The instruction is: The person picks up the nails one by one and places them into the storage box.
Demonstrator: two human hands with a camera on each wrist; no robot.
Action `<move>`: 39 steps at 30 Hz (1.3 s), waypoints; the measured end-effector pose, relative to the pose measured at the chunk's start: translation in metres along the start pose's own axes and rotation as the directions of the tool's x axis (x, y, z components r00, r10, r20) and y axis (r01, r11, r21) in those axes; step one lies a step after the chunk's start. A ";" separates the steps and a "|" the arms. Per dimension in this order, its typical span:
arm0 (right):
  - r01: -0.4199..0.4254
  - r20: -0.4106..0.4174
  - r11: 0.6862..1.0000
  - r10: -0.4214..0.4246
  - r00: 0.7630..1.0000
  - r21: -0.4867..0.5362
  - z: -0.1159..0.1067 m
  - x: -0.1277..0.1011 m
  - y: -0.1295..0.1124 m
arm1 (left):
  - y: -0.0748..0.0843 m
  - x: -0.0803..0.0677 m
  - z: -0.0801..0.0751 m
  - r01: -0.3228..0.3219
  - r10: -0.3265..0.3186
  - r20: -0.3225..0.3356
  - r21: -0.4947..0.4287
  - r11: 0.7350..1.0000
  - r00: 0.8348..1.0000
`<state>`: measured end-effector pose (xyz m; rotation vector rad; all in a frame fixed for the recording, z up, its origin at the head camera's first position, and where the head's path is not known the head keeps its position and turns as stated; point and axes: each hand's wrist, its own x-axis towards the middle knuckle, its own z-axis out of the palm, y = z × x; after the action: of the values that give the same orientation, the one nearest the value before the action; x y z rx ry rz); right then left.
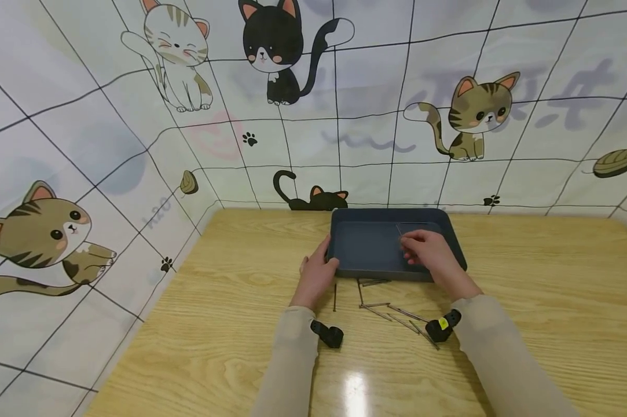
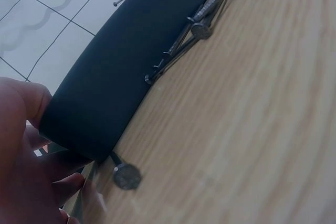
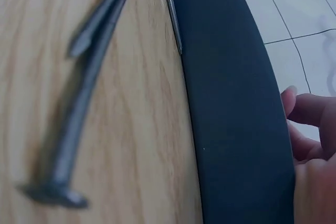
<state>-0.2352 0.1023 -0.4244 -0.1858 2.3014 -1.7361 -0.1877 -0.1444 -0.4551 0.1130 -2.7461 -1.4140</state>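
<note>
A shallow dark blue tray [image 1: 367, 269] lies on the wooden table. My left hand [image 1: 317, 277] grips its near left corner, thumb at the rim and fingers around the side; the left wrist view shows these fingers [image 2: 39, 103] at the corner. Over the tray's right half, my right hand [image 1: 429, 252] pinches a thin nail [image 1: 399, 230] between thumb and fingertips. That nail [image 2: 122, 0] juts above the rim in the left wrist view. Another thin nail [image 1: 420, 223] lies along the tray's back wall. In the right wrist view, the tray wall [image 3: 236, 129] partly hides the right fingers.
Several loose nails [image 1: 404, 322] lie scattered on the table before the tray, some crossing. A single nail [image 1: 335, 298] lies near the left hand, its broad head [image 2: 127, 176] close to the left wrist camera. Behind the table stands a wall covering [image 1: 365, 139] printed with cats.
</note>
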 end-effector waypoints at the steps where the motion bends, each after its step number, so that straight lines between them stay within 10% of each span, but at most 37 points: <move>1: -0.006 0.006 1.000 0.006 1.000 -0.013 0.000 0.000 0.000 | 0.000 0.000 0.000 0.001 -0.001 0.002 0.001 1.000 1.000; 15: -0.064 -0.003 0.967 0.065 0.998 -0.245 0.011 0.006 -0.003 | 0.000 0.002 -0.003 -0.002 0.001 -0.001 -0.017 1.000 1.000; 39: -0.051 -0.056 0.780 0.020 0.998 -0.624 0.019 0.009 -0.004 | -0.001 0.002 -0.002 0.004 -0.004 0.005 -0.005 1.000 1.000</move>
<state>-0.2388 0.0814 -0.4266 -0.2178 2.8151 -0.8904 -0.1891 -0.1460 -0.4547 0.1149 -2.7475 -1.4234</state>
